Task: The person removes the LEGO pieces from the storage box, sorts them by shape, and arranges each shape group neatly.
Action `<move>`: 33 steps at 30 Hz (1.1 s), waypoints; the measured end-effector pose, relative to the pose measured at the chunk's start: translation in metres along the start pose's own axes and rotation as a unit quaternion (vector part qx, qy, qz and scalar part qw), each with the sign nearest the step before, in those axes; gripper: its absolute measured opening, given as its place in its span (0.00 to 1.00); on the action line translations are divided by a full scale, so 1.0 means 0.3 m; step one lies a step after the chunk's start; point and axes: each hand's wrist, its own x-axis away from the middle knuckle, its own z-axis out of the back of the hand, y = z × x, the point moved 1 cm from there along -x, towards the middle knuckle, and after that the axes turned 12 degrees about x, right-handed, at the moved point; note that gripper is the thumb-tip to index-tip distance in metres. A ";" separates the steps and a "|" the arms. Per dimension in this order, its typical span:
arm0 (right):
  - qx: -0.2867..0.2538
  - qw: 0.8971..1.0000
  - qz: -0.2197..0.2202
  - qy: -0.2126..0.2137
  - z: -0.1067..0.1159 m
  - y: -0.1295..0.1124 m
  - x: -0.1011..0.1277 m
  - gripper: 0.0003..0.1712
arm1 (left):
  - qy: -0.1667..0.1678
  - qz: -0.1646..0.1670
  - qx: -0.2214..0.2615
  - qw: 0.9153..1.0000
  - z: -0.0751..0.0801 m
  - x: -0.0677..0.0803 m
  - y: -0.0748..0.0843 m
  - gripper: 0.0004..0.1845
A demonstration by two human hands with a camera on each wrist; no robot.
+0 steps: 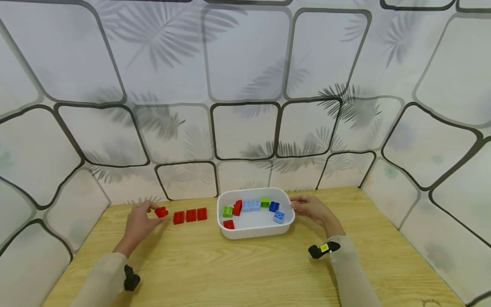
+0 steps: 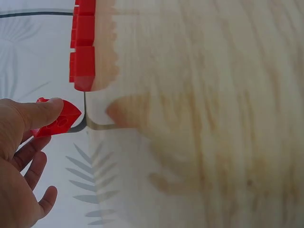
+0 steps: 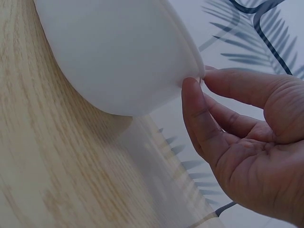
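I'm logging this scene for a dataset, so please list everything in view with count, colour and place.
Brick in hand: 1, red, pinched by the left hand, just left of the row.
Row of bricks: 3, red, side by side on the table left of the tub.
Tub: 1, white, centre of the table.
Bricks in the tub: 2 red, 2 green, 2 dark or mid blue, 2 pale blue.
Table: 1, light wood.
Backdrop: white, with leaf print and dark rounded outlines, around the table.
Wrist cameras: 2, black, one on each forearm.
Left hand: holds the red brick.
Right hand: fingertips touch the tub's right rim.
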 end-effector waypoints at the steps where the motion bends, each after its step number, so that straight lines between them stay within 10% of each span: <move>1: 0.000 1.000 0.001 0.000 0.001 0.001 0.000 0.29 | -0.004 0.008 0.005 1.000 -0.001 0.000 -0.007 0.18; 11: -0.001 1.000 0.010 -0.006 0.001 0.010 0.001 0.29 | -0.018 0.036 0.040 0.998 -0.016 0.007 -0.046 0.17; 20: -0.003 1.000 0.003 -0.002 0.002 0.002 0.003 0.29 | -0.034 0.107 -0.046 0.993 -0.020 0.013 -0.052 0.21; 33: -0.002 1.000 -0.001 -0.002 0.006 0.013 -0.002 0.29 | -0.037 0.125 -0.076 0.989 -0.035 0.016 -0.065 0.24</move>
